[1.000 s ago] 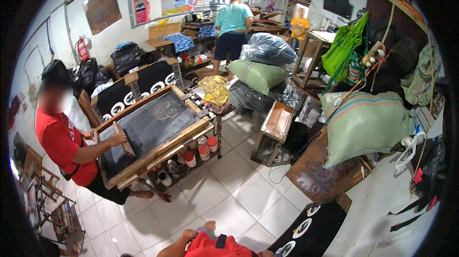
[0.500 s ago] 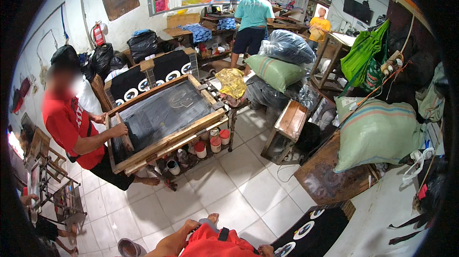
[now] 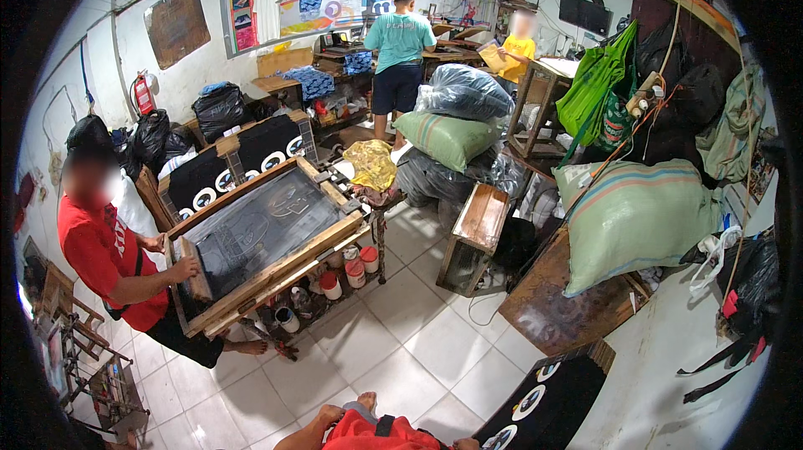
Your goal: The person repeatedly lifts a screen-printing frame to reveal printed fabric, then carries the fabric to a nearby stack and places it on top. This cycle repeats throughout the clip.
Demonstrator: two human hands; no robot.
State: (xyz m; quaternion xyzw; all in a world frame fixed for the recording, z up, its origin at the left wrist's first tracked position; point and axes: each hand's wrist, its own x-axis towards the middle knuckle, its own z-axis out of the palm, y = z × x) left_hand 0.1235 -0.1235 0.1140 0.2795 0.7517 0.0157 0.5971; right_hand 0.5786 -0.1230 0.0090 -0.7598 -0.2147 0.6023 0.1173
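Observation:
At the lower edge, my left hand is low beside my red shirt, next to a bare foot. It is small and its fingers do not show clearly. Only a bit of my right hand appears at the bottom rim, its fingers cut off. Closest to it is a black fabric panel with round white prints along its side. Nothing can be made out in either hand. Across the floor, a co-worker in a red shirt holds a wooden squeegee on a wood-framed printing screen.
More black printed panels stand behind the screen. Paint pots sit beneath it. Stuffed green sacks, a wire-sided wooden box and a brown board occupy the right. Two other people are at the back.
My view has shifted, so the room sits further left in the picture. The co-worker's squeegee now stands nearer the screen's left end. The person in yellow has raised a flat tan item.

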